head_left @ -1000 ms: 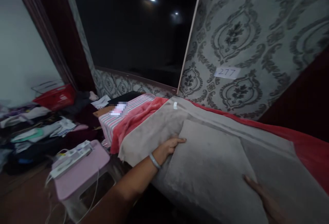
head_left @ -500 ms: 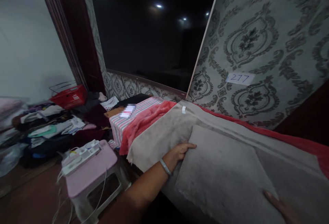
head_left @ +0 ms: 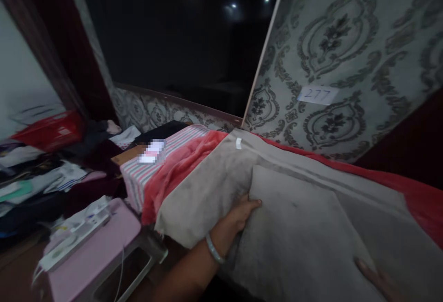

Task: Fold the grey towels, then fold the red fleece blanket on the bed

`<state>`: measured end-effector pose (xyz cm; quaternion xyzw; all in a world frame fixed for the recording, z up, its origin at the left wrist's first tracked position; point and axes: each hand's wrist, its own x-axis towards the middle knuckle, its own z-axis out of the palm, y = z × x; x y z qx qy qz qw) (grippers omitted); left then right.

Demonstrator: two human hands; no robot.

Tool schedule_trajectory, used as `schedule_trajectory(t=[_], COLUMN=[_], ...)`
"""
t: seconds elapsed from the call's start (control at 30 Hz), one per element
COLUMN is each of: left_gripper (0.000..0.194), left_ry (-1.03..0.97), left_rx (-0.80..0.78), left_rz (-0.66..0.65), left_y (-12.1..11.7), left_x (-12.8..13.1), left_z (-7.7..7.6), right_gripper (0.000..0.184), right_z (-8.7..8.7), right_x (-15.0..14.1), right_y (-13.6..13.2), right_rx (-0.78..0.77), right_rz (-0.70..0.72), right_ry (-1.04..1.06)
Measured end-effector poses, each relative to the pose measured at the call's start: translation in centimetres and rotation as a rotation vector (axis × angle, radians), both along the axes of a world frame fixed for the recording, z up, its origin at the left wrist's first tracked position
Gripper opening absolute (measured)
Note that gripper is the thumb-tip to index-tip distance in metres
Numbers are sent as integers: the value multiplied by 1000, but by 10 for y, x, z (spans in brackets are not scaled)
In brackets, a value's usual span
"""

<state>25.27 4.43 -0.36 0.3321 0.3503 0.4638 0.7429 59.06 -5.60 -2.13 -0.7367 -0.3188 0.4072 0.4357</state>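
A large grey towel (head_left: 207, 196) with a darker band along its far side and a small white tag (head_left: 238, 143) lies spread on a red blanket. One part of it is folded over as a flap (head_left: 294, 219). My left hand (head_left: 242, 212), with a bracelet at its wrist, grips the flap's left edge, one digit on top and the others partly hidden. At the lower right my right hand (head_left: 375, 274) holds the flap's right edge. Only part of that hand shows, dim and slightly blurred.
Left of the towel are the red blanket (head_left: 173, 168) and a striped cloth (head_left: 136, 179) with a blurred-out item on it. A pink stool (head_left: 114, 228) carries a white power strip (head_left: 76, 237). Piled clothes and a red basket (head_left: 51, 129) lie farther left. A television (head_left: 173, 39) hangs behind.
The view has swung right and come closer, so the stool, clothes and basket sit farther left. Both hands keep their places on the towel's flap, which looks barely changed.
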Motion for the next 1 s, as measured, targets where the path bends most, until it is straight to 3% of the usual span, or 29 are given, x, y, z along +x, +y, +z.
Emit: schedule_trajectory(t=[0.1,0.17,0.4,0.53,0.7,0.8,0.9,1.0], left_gripper=[52,54,59,59,55,50,41,41], left_ry=[38,75,218,313,429,634,933,951], left_rx=[-25,-44,-46,-40,1,166,391,381], left_rz=[18,22,80,54,18,50,157,232], left_y=[-3,-2,6,11,15,16,16,12], left_x=[-3,-4,-4,-3,-3,-5,-6,-3], left_z=[10,15,13,15,29,34,34,30], right_gripper=[82,80,59,43,31,28,28,32], right_z=[26,34,32,33,39,39,32,17], right_x=[-22,-31,-36,-36,-32,-27,-19,-12], right_y=[-2,-1,6,10,13,20,29,37], right_rx=[-25,0,190,159,117,126,155,214], right_rz=[-41,-27,-28,-98,-77,12,113,188], right_ry=[172,279,549,605,532,412,257,105])
